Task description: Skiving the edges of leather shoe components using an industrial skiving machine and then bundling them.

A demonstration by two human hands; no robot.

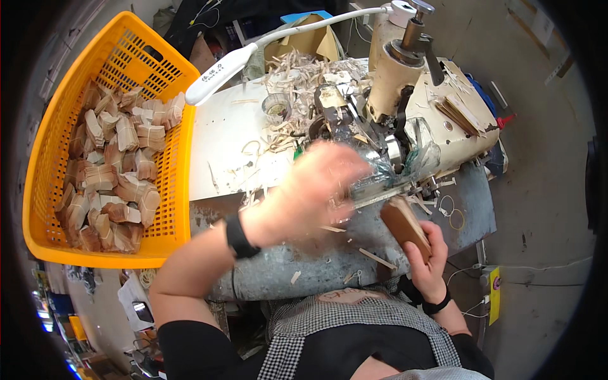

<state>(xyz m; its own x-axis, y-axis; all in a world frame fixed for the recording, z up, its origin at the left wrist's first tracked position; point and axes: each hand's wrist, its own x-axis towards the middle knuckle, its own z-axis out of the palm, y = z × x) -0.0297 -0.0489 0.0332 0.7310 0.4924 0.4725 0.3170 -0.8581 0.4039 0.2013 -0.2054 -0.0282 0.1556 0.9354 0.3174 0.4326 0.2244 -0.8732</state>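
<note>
My right hand (429, 261) grips a thick stack of brown leather pieces (398, 223) with pale edges, thumb on the near side, in front of the machine. My left hand (313, 187) is over the front of the machine bed and smeared by motion; its fingers are too blurred to read, and nothing plainly shows in them. Just beyond it stands a cream skiving-type machine (387, 82) with a metal roller (394, 151) and bits of clear plastic around it. Part of the work area lies hidden behind my left hand.
A yellow plastic crate (183, 209) full of banded leather bundles (101, 177) stands at the left. Scrap strips (294, 95) heap up behind the machine. A white lamp (221, 75) reaches over the table. Several pieces (457, 115) lie on the machine's right top.
</note>
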